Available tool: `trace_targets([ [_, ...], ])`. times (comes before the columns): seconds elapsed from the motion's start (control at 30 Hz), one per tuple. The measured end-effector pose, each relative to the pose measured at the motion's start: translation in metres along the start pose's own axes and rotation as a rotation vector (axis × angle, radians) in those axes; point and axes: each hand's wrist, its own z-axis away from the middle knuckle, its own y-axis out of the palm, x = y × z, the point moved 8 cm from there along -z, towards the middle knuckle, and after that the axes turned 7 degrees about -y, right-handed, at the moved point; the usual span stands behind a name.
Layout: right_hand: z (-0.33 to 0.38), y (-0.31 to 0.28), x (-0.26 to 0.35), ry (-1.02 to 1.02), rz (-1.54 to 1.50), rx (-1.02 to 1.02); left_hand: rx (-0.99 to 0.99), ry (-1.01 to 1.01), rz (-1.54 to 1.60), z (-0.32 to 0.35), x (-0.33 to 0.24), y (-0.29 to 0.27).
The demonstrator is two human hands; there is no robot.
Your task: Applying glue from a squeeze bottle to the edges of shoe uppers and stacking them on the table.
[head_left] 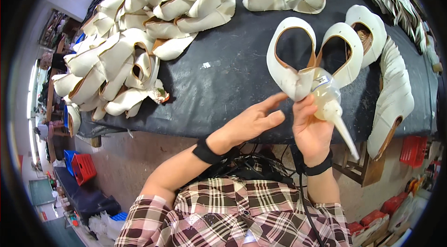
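Note:
A white leather shoe upper [282, 71] with a tan lining stands as a loop in front of me. In my right hand [311, 130] is a translucent squeeze bottle [327, 87] with a long white nozzle, which points down and right. The fingertips of that hand lie against the near end of the shoe upper, though whether they also pinch it I cannot tell. My left hand [249, 125] is open, thumb and forefinger apart, its forefinger reaching to the upper's lower left edge. Two more looped uppers, a middle one [350, 71] and a farther one [375, 28], are behind the bottle.
Heaped white uppers [116, 60] cover the left of the black-topped table [209, 98]. More uppers [284, 0] line its far side. A stacked row of uppers [396, 93] hangs over the near right edge. Red crates [84, 168] stand on the floor at both sides.

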Motion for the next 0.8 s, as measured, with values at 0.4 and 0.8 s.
trace_targets([
  [0.4, 0.011, -0.045, -0.007, 0.137, 0.522, -0.142, -0.177, 0.254, 0.585, 0.010, -0.032, -0.043],
  [0.8, -0.012, 0.138, 0.055, -0.531, 1.356, 0.538, -0.243, 0.248, 0.284, 0.026, -0.064, -0.061],
])
